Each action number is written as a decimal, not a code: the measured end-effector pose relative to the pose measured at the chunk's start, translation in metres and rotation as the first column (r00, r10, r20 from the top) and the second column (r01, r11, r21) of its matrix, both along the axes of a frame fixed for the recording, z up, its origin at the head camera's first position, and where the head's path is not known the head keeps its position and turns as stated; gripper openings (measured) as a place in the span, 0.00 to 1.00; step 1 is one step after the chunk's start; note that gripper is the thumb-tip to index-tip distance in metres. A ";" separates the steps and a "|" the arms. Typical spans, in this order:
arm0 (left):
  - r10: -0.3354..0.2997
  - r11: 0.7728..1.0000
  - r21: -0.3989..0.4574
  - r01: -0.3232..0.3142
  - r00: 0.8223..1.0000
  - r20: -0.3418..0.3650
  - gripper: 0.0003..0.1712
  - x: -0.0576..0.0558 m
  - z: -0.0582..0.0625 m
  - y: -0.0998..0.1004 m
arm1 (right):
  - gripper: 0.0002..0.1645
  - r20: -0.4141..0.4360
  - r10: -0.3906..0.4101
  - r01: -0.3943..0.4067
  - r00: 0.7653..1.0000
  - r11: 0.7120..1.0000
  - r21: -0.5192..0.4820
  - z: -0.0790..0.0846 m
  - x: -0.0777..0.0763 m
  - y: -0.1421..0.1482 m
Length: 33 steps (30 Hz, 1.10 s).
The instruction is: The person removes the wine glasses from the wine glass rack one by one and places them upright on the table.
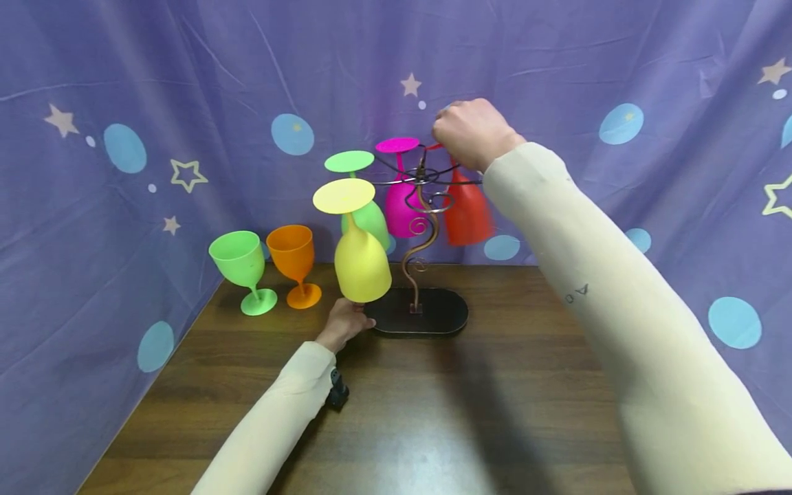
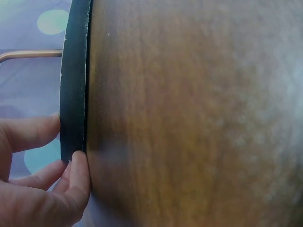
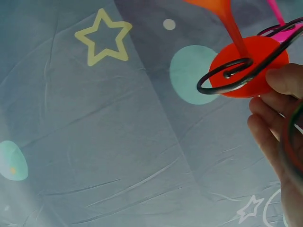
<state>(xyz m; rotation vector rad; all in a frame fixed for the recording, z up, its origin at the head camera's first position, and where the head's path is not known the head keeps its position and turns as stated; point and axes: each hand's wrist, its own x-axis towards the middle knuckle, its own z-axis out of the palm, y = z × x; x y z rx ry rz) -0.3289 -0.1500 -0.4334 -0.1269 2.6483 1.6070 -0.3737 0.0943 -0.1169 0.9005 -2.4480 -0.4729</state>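
Observation:
A metal goblet rack with a curved copper stem stands on a black oval base. My left hand grips the left end of that base, thumb on top and fingertips at its edge. Up at the rack's right side, my right hand pinches the foot of an upside-down red goblet. In the right wrist view, the red foot lies against a curled black wire arm. Yellow, green and magenta goblets hang upside down on the left and back.
A light green goblet and an orange goblet stand upright on the wooden table, left of the rack. Behind the table hangs a purple curtain with stars and dots.

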 end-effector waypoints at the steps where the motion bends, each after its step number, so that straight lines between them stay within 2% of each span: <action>1: -0.001 1.000 0.005 0.001 1.000 0.002 0.31 0.000 0.000 0.001 | 0.14 0.006 -0.010 0.010 1.000 1.000 -0.007 0.000 -0.001 0.002; 8: -0.010 1.000 -0.005 0.010 1.000 0.001 0.32 -0.001 0.001 0.005 | 0.13 0.040 -0.066 0.070 0.997 0.994 -0.088 0.001 -0.002 0.022; 19: -0.007 1.000 0.005 0.007 1.000 -0.001 0.32 -0.002 -0.001 0.007 | 0.11 0.044 -0.143 0.148 0.989 0.981 -0.127 0.003 -0.001 0.051; 27: -0.014 1.000 0.004 0.014 1.000 -0.004 0.31 -0.002 -0.001 0.006 | 0.11 0.047 -0.180 0.186 0.982 0.963 -0.194 -0.003 0.010 0.086; 33: -0.017 1.000 0.000 0.017 1.000 -0.001 0.33 -0.001 0.001 0.002 | 0.07 0.075 -0.209 0.222 0.975 0.938 -0.267 -0.018 0.024 0.111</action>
